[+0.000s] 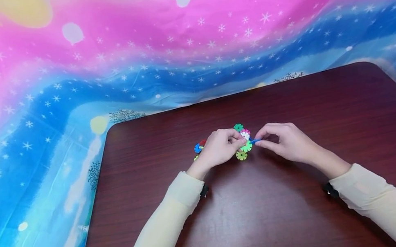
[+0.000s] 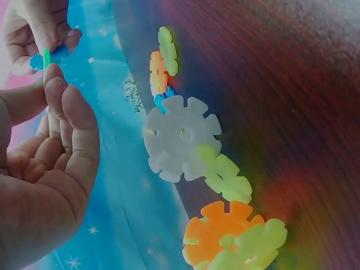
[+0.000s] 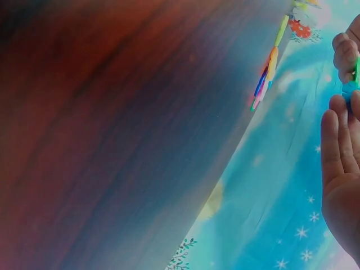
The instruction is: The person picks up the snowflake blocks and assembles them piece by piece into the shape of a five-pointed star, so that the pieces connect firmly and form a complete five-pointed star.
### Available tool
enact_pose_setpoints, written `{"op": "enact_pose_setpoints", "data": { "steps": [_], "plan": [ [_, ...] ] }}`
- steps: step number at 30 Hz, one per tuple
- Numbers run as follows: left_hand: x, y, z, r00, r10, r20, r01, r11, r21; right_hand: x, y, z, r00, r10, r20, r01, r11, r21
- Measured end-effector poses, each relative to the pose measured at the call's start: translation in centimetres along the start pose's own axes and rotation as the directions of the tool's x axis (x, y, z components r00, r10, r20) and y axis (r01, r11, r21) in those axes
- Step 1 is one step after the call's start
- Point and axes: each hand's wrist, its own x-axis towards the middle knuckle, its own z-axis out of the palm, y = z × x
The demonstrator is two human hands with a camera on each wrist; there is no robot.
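My left hand [image 1: 217,148] pinches a bright green notched plastic disc [image 1: 247,146] between thumb and fingertips. Facing it, my right hand [image 1: 287,139] grips a blue notched disc [image 1: 255,140] by its edge. The two discs meet edge to edge; in the left wrist view the green disc [image 2: 46,58] stands crosswise against the blue disc [image 2: 59,54]. Both hands hover over the table, and fingers hide part of each disc. In the right wrist view only slivers of the blue disc [image 3: 350,90] and the green one show.
Below and beyond the hands lie joined notched discs on the dark wooden table [image 1: 261,214], among them a white disc [image 2: 183,138], an orange disc [image 2: 216,230] and a yellow-green disc [image 1: 241,155]. A pink and blue patterned cloth [image 1: 173,40] hangs behind the table's far edge.
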Motion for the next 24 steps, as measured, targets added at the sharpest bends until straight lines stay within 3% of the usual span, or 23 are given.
{"op": "enact_pose_setpoints", "data": {
  "steps": [6, 19, 24],
  "plan": [
    [-0.23, 0.08, -0.19, 1.0, -0.003, 0.022, 0.003, 0.999, -0.033, 0.05, -0.27, 0.09, 0.998, -0.052, -0.026, 0.053, 0.998, 0.022],
    [-0.51, 0.13, 0.15, 0.995, -0.078, -0.056, 0.072, 0.992, -0.102, 0.38, -0.8, 0.65, 0.995, -0.074, -0.062, 0.077, 0.996, 0.04],
    [-0.52, 0.15, 0.19, 0.994, -0.092, -0.058, 0.083, 0.987, -0.14, 0.6, -0.99, 0.74, 0.995, -0.08, -0.063, 0.084, 0.995, 0.06]
  ]
}}
